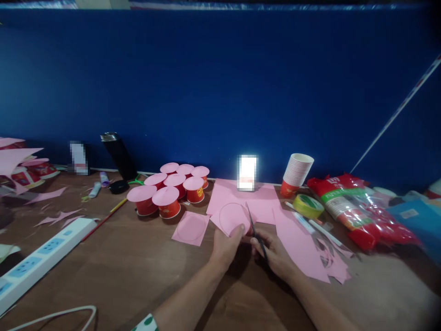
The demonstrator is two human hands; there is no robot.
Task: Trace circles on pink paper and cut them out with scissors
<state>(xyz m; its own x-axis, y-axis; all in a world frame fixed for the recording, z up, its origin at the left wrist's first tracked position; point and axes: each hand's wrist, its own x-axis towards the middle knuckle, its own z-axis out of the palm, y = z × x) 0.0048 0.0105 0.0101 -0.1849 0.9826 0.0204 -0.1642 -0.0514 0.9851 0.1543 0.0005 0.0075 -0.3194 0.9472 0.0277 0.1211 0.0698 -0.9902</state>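
Observation:
My left hand (225, 246) grips a piece of pink paper (232, 218) with a circle drawn on it, thumb on top. In my right hand (274, 253) is a pair of scissors (252, 223), its blades pointing away from me at the paper's right edge. Whether the blades are parted is hard to make out. A square of pink paper (190, 228) with a drawn circle lies on the table to the left. Beyond it stand several red paper cups (168, 209), each topped with a pink paper disc (166, 196).
Behind my hands lie pink sheets (220, 197) and a lit phone (247, 172). At right are stacked paper cups (297, 172), yellow-green tape (308, 206), paper scraps (332, 259) and a red plastic pack (354, 202). At left are a power strip (44, 257) and a black flask (119, 156).

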